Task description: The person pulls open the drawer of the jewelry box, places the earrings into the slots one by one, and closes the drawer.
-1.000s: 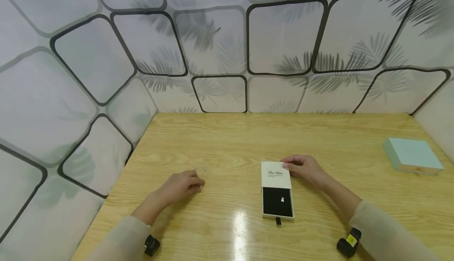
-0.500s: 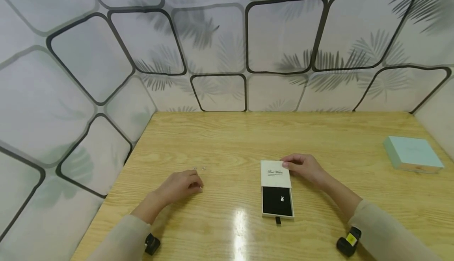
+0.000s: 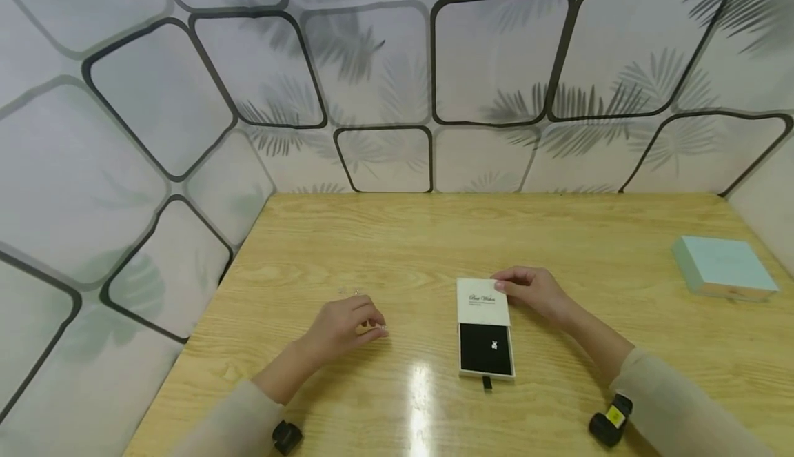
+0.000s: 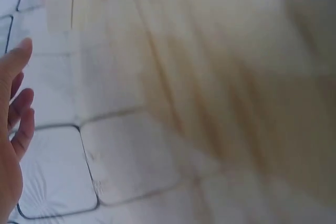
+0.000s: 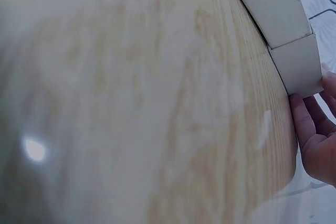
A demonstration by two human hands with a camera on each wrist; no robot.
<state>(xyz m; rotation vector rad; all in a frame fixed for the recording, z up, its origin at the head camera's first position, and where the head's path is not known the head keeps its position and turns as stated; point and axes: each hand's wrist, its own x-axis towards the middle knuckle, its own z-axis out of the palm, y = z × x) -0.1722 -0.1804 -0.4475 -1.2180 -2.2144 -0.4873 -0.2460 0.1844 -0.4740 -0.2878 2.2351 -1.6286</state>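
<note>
A small white jewellery box (image 3: 483, 304) with printed lettering lies on the table, its drawer slid partly out toward me. On the drawer's black pad (image 3: 477, 357) sits a small silvery ornament (image 3: 494, 344). My right hand (image 3: 538, 293) holds the box's far right corner between thumb and fingers; the right wrist view shows these fingers (image 5: 302, 119) at the box's end. Left of the box, my left hand (image 3: 344, 326) is over the table, a tiny silvery jewellery piece (image 3: 384, 328) pinched at its fingertips. Just beyond it lie small shiny pieces (image 3: 357, 292).
A pale mint-green box (image 3: 726, 267) stands at the table's far right. The wooden table (image 3: 397, 236) meets a patterned wall (image 3: 384, 98) at the back and left. Black wrist cameras (image 3: 610, 420) hang below both sleeves.
My left hand has moved right, toward the box, with the tiny silvery piece at its fingertips. The right hand keeps its hold on the box, which has stayed in place.
</note>
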